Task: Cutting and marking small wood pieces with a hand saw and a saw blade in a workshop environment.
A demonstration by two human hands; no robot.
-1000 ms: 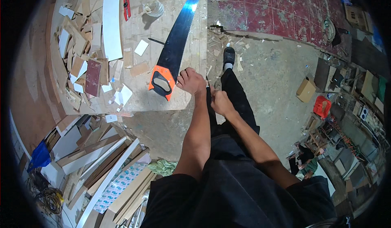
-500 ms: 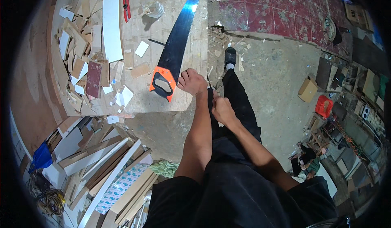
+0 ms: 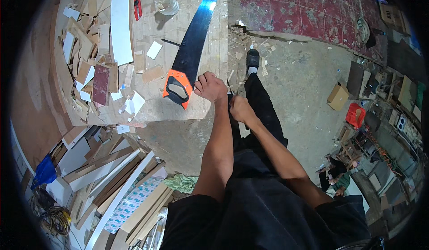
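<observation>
A hand saw (image 3: pixel 193 44) with an orange and black handle lies on the wooden table (image 3: pixel 178 113), its blade pointing to the far side. Close to the right of its handle, my left hand (image 3: pixel 211 87) is closed at the table's right edge, fingers curled; what they grip is hidden. My right hand (image 3: pixel 241 109) is a closed fist just off that edge, above my leg. A thin dark piece (image 3: pixel 229 88) shows between the two hands, too small to name. Partly under the blade lies a dark, thin, pencil-like stick (image 3: pixel 170 42).
Left of the saw lie a red utility knife (image 3: pixel 137 5), a clear cup-like item (image 3: pixel 168 6), a white rectangle (image 3: pixel 154 50), and a long white board (image 3: pixel 121 24). Wood offcuts (image 3: pixel 101 84) are heaped farther left. Boards (image 3: pixel 111 178) stack near left; a cardboard box (image 3: pixel 338 96) stands right.
My right hand has moved slightly forward and left, closer to my left hand. My left hand stays closed beside the saw handle. The whole view has shifted a little.
</observation>
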